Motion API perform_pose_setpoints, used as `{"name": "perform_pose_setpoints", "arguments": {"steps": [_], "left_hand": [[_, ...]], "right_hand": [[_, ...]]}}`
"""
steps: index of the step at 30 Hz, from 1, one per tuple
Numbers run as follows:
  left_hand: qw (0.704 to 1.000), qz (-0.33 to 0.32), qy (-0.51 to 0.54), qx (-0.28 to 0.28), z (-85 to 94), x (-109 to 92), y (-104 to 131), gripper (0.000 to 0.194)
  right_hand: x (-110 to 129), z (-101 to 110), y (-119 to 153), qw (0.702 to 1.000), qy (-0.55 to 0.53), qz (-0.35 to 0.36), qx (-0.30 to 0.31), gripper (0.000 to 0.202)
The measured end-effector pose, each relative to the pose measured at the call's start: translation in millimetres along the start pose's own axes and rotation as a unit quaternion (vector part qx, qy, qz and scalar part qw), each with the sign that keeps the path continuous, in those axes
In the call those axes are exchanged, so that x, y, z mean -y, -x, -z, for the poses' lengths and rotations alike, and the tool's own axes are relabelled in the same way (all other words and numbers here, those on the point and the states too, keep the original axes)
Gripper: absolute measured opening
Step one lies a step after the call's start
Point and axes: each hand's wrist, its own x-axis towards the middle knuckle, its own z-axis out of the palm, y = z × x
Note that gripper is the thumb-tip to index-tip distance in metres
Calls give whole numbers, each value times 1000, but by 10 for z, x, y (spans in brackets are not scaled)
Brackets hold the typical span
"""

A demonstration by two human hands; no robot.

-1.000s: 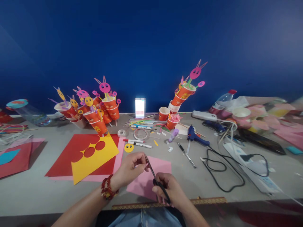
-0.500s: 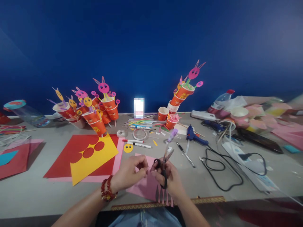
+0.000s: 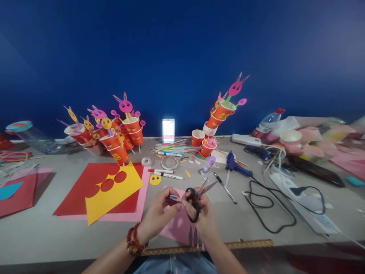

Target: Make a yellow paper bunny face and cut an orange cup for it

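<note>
Between the two hands is a small pink paper piece (image 3: 175, 198) with a blue middle. The fingertips of my left hand (image 3: 163, 207) pinch it at its left part. My right hand (image 3: 201, 213) touches the piece's right end with thumb and finger while carrying black-handled scissors (image 3: 195, 207), whose blades are spread and point up and to the right. Beneath both hands lies a pink sheet (image 3: 175, 227) with several narrow leaf-shaped cutouts along its lower right. A yellow smiley disc (image 3: 155, 179) rests beyond my left hand.
At left, a yellow sheet (image 3: 98, 203) overlaps a red sheet (image 3: 76, 190). Decorated orange cups (image 3: 116, 150) stand behind. A blue glue gun (image 3: 238, 167), a pen (image 3: 225, 187) and a power strip (image 3: 302, 205) lie right. A wooden ruler (image 3: 251, 243) borders the front edge.
My hands have drawn together, with my left hand shifted slightly right. The pink piece with the blue middle now shows between the fingertips. The scissors have tilted further right.
</note>
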Motion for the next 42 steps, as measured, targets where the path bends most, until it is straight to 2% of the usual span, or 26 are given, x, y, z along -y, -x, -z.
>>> {"name": "perform_pose_setpoints", "arguments": {"steps": [4,9,12,15,19,27,42], "left_hand": [[996,-14,61,-62,-99,90,27,19],[993,-31,72,-90,-66,40,27,18],[991,-25,99,-88,2,-33,29,15],[989,-8,126,-71,60,-88,30,15],[987,-2,152,-55,94,-97,30,16],[986,-15,160,-37,92,-80,14,12],[987,-16,160,-30,77,-113,10,11]], "right_hand": [[-60,-55,-12,999,-49,4,-19,36],[-61,-35,-8,1000,-5,3,3,36],[-74,54,40,996,36,-18,76,38],[-121,157,124,982,65,-65,163,49],[-181,230,223,964,47,-153,211,59],[-188,222,246,965,23,-174,195,60],[-209,247,276,968,41,-166,182,49]]}}
